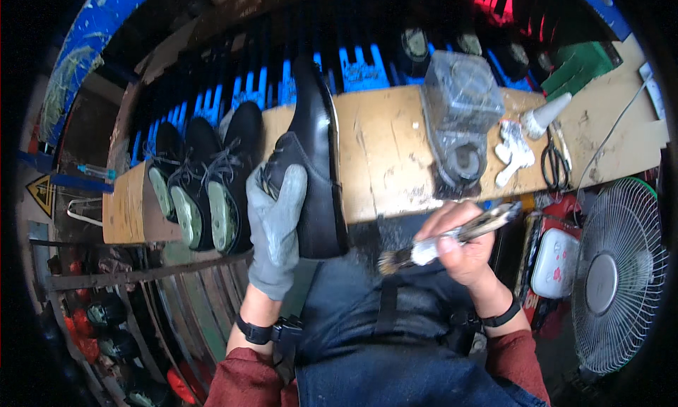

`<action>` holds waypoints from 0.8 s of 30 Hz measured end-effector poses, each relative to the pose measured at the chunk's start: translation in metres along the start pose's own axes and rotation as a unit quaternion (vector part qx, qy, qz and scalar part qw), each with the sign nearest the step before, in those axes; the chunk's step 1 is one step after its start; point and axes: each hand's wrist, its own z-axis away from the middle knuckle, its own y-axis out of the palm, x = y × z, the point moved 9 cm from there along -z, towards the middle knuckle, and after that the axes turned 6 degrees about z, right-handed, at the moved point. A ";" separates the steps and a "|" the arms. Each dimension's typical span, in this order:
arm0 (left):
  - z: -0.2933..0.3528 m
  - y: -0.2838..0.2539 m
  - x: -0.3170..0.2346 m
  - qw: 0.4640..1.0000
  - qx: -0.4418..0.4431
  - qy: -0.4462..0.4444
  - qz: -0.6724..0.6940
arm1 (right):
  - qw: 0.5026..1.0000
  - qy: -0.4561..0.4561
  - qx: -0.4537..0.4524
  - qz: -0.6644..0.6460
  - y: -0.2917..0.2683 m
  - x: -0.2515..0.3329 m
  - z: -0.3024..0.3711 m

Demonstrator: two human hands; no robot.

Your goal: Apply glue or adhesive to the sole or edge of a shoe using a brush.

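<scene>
My left hand (276,220), in a grey glove, grips a black lace-up shoe (311,160) at its opening. The shoe is tilted up on its side over the near edge of the wooden bench, toe pointing away, with a pale line along its sole edge. My bare right hand (462,244) is closed around a brush (431,251) with a white-wrapped, stained handle. Its bristles point left toward the shoe's heel and stay apart from it. Three black lace-up shoes (227,188) with pale green insides stand in a row left of my gloved hand.
On the wooden bench (385,149) stand a plastic-wrapped box with a dark pot (466,163), a white cone (547,116), a crumpled white item (514,152) and black scissors (556,165). Behind are blue slotted racks (361,68) carrying shoes. A fan (607,280) stands close on the right.
</scene>
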 end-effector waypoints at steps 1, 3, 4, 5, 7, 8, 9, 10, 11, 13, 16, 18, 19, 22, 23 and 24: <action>-0.020 0.012 -0.014 0.997 0.015 0.044 -0.057 | 0.998 0.030 -0.042 -0.023 -0.015 -0.003 -0.002; -0.067 0.033 -0.038 0.956 -0.012 0.122 -0.266 | 0.996 0.013 -0.088 -0.008 -0.039 0.002 -0.008; -0.082 0.048 -0.045 0.917 -0.013 0.162 -0.363 | 0.995 0.008 -0.097 -0.001 -0.048 0.005 -0.010; -0.099 0.063 -0.053 0.862 -0.033 0.202 -0.463 | 0.993 0.008 -0.114 0.013 -0.057 0.006 -0.010; -0.140 0.102 -0.058 0.820 0.000 0.260 -0.510 | 0.990 0.001 -0.134 0.033 -0.071 0.009 -0.009; -0.161 0.119 -0.055 0.827 0.022 0.254 -0.502 | 0.989 -0.003 -0.141 0.043 -0.078 0.010 -0.008; -0.185 0.133 -0.047 0.833 0.058 0.218 -0.504 | 0.988 -0.001 -0.149 0.048 -0.085 0.010 -0.006; -0.208 0.147 -0.042 0.818 0.061 0.197 -0.538 | 0.987 0.009 -0.155 0.050 -0.091 0.008 -0.004; -0.224 0.159 -0.036 0.810 0.053 0.190 -0.552 | 0.986 0.021 -0.161 0.042 -0.098 0.006 -0.002; -0.251 0.180 -0.019 0.775 0.034 0.166 -0.609 | 0.980 0.020 -0.177 0.087 -0.112 0.010 0.002; -0.271 0.198 0.002 0.749 0.015 0.157 -0.644 | 0.973 0.036 -0.198 0.111 -0.128 0.011 0.004; -0.275 0.203 0.007 0.754 0.048 0.141 -0.640 | 0.970 0.023 -0.199 0.139 -0.131 0.012 0.000; -0.269 0.203 0.008 0.753 0.084 0.129 -0.640 | 0.976 0.033 -0.184 0.110 -0.128 0.008 -0.002; -0.232 0.193 -0.020 0.786 0.121 0.140 -0.590 | 0.975 0.064 -0.193 0.093 -0.125 -0.007 -0.006; -0.199 0.186 -0.049 0.759 0.046 0.267 -0.593 | 0.973 0.069 -0.194 0.102 -0.126 -0.009 -0.008; -0.176 0.179 -0.061 0.737 0.053 0.297 -0.604 | 0.969 0.089 -0.198 0.116 -0.126 -0.014 -0.008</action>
